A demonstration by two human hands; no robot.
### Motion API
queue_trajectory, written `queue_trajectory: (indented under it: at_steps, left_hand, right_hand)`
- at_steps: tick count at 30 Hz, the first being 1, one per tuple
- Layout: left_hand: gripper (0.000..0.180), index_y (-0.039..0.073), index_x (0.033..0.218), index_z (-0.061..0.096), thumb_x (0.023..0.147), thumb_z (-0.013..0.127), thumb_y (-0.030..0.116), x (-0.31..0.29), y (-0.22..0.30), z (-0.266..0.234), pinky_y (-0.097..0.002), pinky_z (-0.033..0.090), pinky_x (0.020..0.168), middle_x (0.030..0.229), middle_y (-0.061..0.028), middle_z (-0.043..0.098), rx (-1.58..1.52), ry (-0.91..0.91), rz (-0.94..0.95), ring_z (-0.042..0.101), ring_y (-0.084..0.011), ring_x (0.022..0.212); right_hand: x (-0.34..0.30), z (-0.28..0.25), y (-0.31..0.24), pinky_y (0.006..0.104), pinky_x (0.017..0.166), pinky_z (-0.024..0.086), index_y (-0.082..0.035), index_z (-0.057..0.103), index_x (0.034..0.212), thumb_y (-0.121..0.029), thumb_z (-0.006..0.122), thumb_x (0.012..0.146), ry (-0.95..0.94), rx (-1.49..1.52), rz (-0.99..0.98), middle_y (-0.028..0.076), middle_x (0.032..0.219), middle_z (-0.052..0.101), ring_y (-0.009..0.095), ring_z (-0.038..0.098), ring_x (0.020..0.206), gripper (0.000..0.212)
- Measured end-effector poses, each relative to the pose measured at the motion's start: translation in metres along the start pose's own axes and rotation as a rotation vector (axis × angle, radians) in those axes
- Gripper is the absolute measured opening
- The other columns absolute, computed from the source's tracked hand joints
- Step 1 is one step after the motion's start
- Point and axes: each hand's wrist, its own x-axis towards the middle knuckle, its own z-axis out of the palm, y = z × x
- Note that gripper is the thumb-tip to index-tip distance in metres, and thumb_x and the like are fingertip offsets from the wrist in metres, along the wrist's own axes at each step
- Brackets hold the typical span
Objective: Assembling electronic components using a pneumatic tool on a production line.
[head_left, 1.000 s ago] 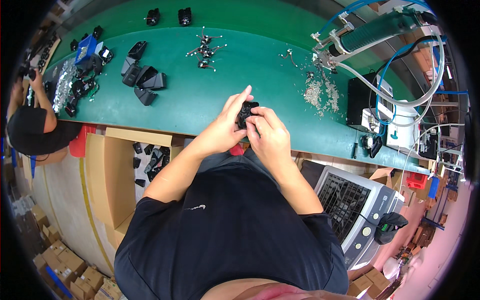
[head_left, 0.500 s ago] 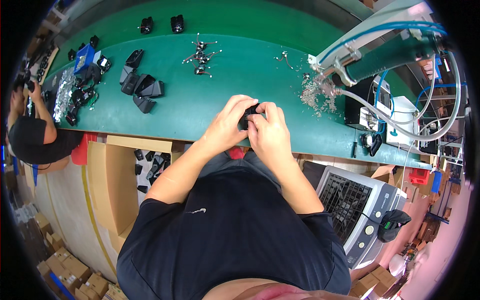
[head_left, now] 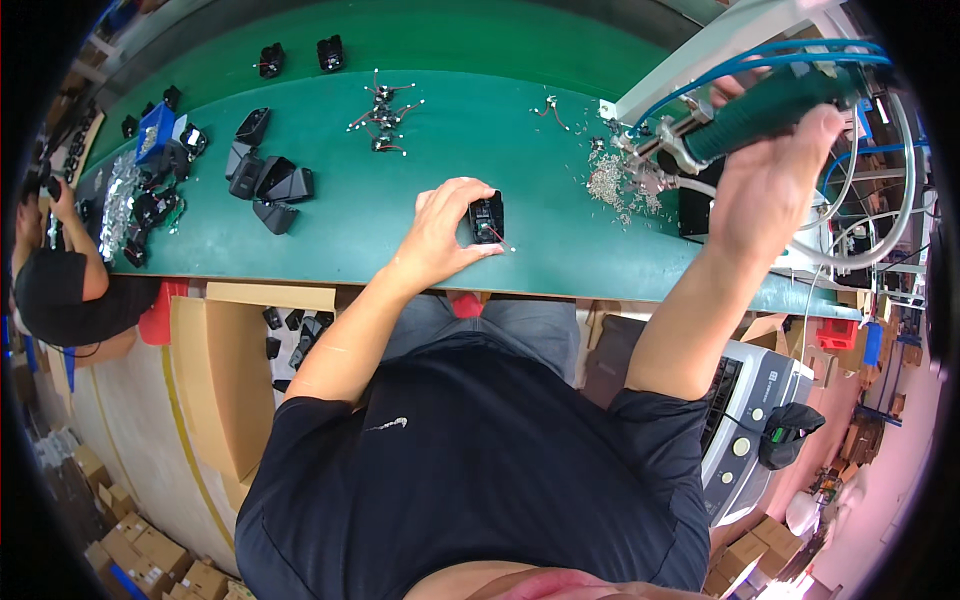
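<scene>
Worker at a green bench (head_left: 340,225), as I observe it from the room. Centre of the frame: the left hand (head_left: 438,232) grips a black housing (head_left: 487,215), thumb along its lower edge and fingers at its upper left; a thin red wire (head_left: 499,237) projects from the housing's lower right corner. Upper right: the right hand (head_left: 765,195) lies around a dark green cylindrical tool (head_left: 765,115), fingers partly hidden beyond it; whether this grip is fully closed I cannot tell. Beneath the tool's metal end, a scatter of small pale pieces (head_left: 606,182). Upper centre: a cluster of wired parts (head_left: 384,118). Upper left: angular black shells (head_left: 262,180), well apart from the left hand, and, farther out, a blue bin (head_left: 160,118). Far left edge: a co-worker (head_left: 60,290) in dark clothing.
</scene>
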Motion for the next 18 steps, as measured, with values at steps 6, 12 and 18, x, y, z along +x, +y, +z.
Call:
queue_trajectory:
  at_steps: [6, 12, 18]
  left_hand:
    - [0.055, 0.010, 0.109, 0.063, 0.067, 0.094, 0.025, 0.000, 0.006, -0.002, -0.0426, 0.040, 0.103, 0.136, -0.0110, 0.058, 0.058, -0.018, 0.001, 0.055, -0.0306, 0.126]
    - [0.046, 0.011, 0.101, 0.065, 0.070, 0.092, 0.031, 0.001, 0.005, -0.001, -0.0425, 0.039, 0.101, 0.134, -0.0100, 0.057, 0.082, -0.008, 0.016, 0.055, -0.0298, 0.123]
    - [0.042, 0.012, 0.096, 0.066, 0.071, 0.091, 0.034, 0.001, 0.005, 0.001, -0.0419, 0.038, 0.098, 0.129, -0.0094, 0.057, 0.084, -0.004, 0.022, 0.055, -0.0285, 0.121]
  right_hand:
    - [-0.018, 0.036, 0.016, 0.0334, 0.070, 0.054, -0.001, 0.054, 0.125, -0.072, 0.030, 0.104, -0.002, 0.086, 0.053, 0.012, 0.090, 0.067, 0.020, 0.064, 0.075, 0.077]
    - [-0.063, 0.053, 0.026, 0.0310, 0.060, 0.054, 0.007, 0.053, 0.131, -0.092, 0.023, 0.089, 0.009, 0.308, 0.187, 0.014, 0.078, 0.064, 0.022, 0.061, 0.064, 0.111]
    - [-0.090, 0.054, 0.038, 0.0323, 0.058, 0.052, 0.007, 0.057, 0.125, -0.097, 0.023, 0.083, -0.086, 0.550, 0.269, 0.013, 0.075, 0.062, 0.023, 0.060, 0.061, 0.117]
